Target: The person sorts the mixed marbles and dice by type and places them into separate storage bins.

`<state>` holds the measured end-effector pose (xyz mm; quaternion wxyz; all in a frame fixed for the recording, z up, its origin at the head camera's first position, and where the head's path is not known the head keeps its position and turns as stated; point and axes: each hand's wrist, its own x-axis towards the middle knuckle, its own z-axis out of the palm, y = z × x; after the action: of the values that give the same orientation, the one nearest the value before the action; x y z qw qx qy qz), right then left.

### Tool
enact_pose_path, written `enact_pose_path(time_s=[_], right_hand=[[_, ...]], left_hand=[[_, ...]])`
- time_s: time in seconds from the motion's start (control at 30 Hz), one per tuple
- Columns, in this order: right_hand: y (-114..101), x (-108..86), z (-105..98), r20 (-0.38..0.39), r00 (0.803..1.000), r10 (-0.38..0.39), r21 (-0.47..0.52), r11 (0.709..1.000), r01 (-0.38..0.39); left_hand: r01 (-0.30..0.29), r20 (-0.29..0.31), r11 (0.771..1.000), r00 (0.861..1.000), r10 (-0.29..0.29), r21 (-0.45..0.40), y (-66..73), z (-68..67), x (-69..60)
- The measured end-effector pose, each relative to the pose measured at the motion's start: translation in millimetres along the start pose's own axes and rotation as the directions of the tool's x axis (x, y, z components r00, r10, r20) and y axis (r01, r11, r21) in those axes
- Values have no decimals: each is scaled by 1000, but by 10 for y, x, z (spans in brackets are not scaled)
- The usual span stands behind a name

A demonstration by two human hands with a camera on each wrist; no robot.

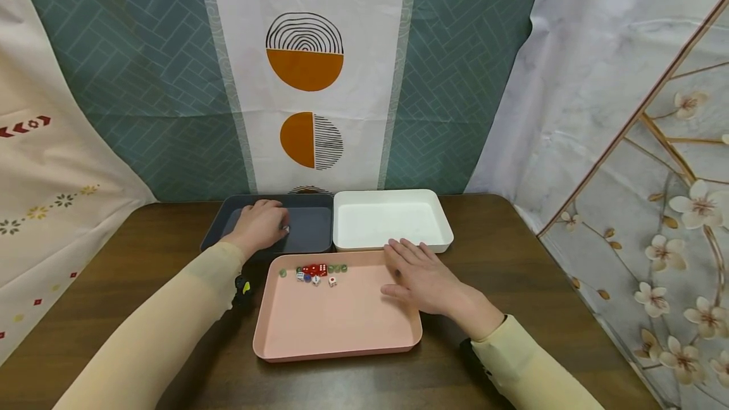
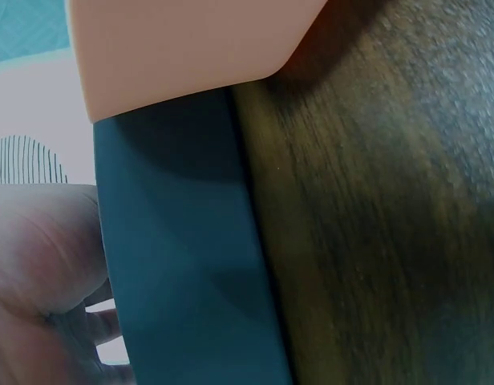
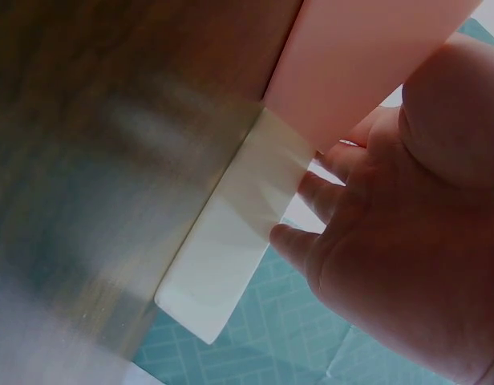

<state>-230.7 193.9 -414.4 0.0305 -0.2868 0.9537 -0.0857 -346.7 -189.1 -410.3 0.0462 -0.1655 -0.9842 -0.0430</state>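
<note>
My left hand (image 1: 261,226) is over the dark blue tray (image 1: 312,242), fingers bent down. A small whitish piece (image 1: 286,229), seemingly a die, shows at its fingertips; the fingers hide most of it. Over the right side of the pink tray (image 1: 342,334) lies my right hand (image 1: 421,277), fingers stretched toward the white tray (image 1: 393,217) and holding nothing visible. Along the pink tray's far side are red dice (image 1: 314,269), white dice (image 1: 316,281), green beads (image 1: 337,268) and a blue bead (image 1: 307,278). Both wrist views show tray sides and part of each hand.
The dark blue and white trays stand side by side behind the pink one, on a brown wooden table (image 1: 484,239). A patterned curtain (image 1: 364,81) hangs behind the table, and a flowered cloth (image 1: 655,239) hangs at the right.
</note>
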Motion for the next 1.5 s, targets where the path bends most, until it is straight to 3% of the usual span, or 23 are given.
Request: enact_pose_path(time_s=[0.43, 0.8, 1.07, 1.5], right_hand=[[-11, 2, 1, -6, 1000, -6, -10, 1000, 6], [10, 3, 8, 6, 1000, 7, -17, 1000, -7], [-4, 3, -6, 8, 1000, 7, -14, 1000, -7], [0, 10, -2, 12, 1000, 9, -16, 1000, -9]], left_hand=[[24, 7, 1000, 1000, -24, -9, -1, 13, -3], [36, -4, 999, 999, -36, -18, 39, -54, -59], [-2, -42, 1000, 999, 1, -14, 33, -136, -129], [-58, -120, 998, 991, 56, -12, 191, -228, -359]])
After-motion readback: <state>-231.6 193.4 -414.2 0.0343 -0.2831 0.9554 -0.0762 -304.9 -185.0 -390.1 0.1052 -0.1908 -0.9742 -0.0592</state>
